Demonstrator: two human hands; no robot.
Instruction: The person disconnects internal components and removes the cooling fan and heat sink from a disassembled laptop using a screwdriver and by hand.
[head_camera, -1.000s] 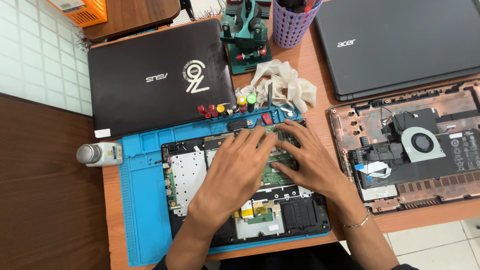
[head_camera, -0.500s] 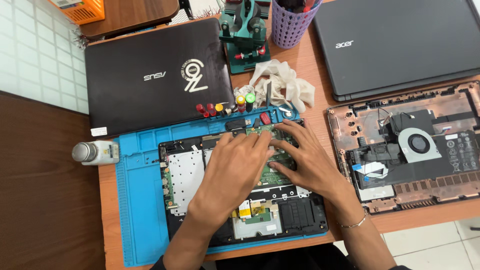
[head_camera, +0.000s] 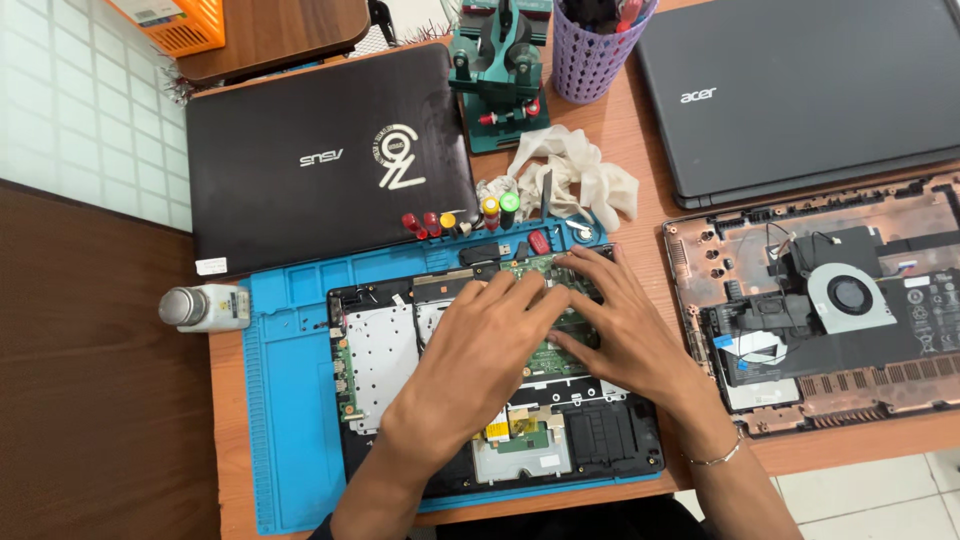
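Evidently both hands are pressing flat on the green circuit board (head_camera: 560, 300) inside the opened laptop base (head_camera: 400, 360), steadying it: left hand (head_camera: 480, 350) and right hand (head_camera: 620, 335) are gripping nothing, fingers spread, near the blue mat's (head_camera: 290, 420) far edge.

You have two hands in view: the left hand (head_camera: 478, 345) and the right hand (head_camera: 622, 335), both at about 6 o'clock. Two closed laptops lie shut: one (head_camera: 320, 160) at 11 o'clock, one (head_camera: 800, 90) at 1 o'clock. Two opened laptops show: one (head_camera: 400, 370) at 6 o'clock, one (head_camera: 830, 310) at 3 o'clock. You have one mat (head_camera: 290, 400), one bottle (head_camera: 205, 307) at 9 o'clock, one cup (head_camera: 598, 50), one rag (head_camera: 580, 180), and five coloured-cap tools (head_camera: 455, 220) at 12 o'clock.
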